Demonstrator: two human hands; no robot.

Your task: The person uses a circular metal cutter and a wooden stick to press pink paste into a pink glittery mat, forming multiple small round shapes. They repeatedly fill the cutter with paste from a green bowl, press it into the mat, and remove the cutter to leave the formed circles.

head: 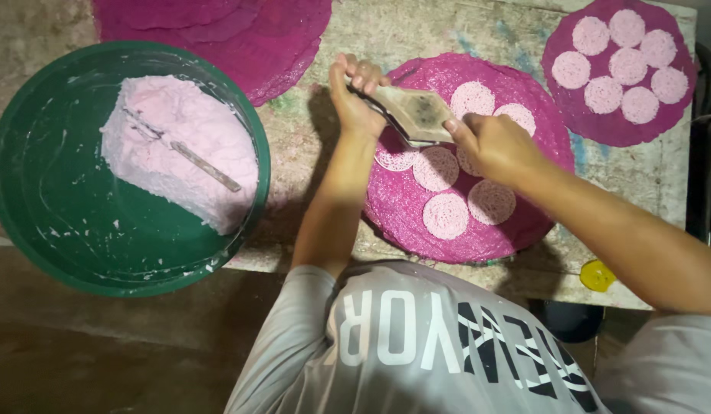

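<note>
L hand (pixel 354 98): grip wrapped round left end of the flat press (pixel 413 113), fingers curled over far edge, thumb side near
R hand (pixel 489 144): grip pinching the right/near end of same press, thumb on top
press: flat, diamond-ish metal plate pair, grey-brown, smudged dark in centre; long axis runs L-R, tilted slightly down toward R hand; held between both hands, just above the mat
nearer hand: both on it; L has the fuller hold
mat (pixel 401 203): round woven magenta disc on the surface (pixel 417 27), coarse mesh texture, directly under press
discs (pixel 446 215): pale pink lacy rounds on mat, thin, stringy weave; several show, some hidden by hands
bowl (pixel 33 199): big green basin, left, well apart from hands; block of pale pink dough (pixel 171 123) inside w/ a thin stick tool (pixel 206 165) lying on it
2nd mat (pixel 570 115): top right, filled w/ seven similar discs
spare mats (pixel 240 38): stacked top centre-left
surface: rough, stained, grey-white
</note>
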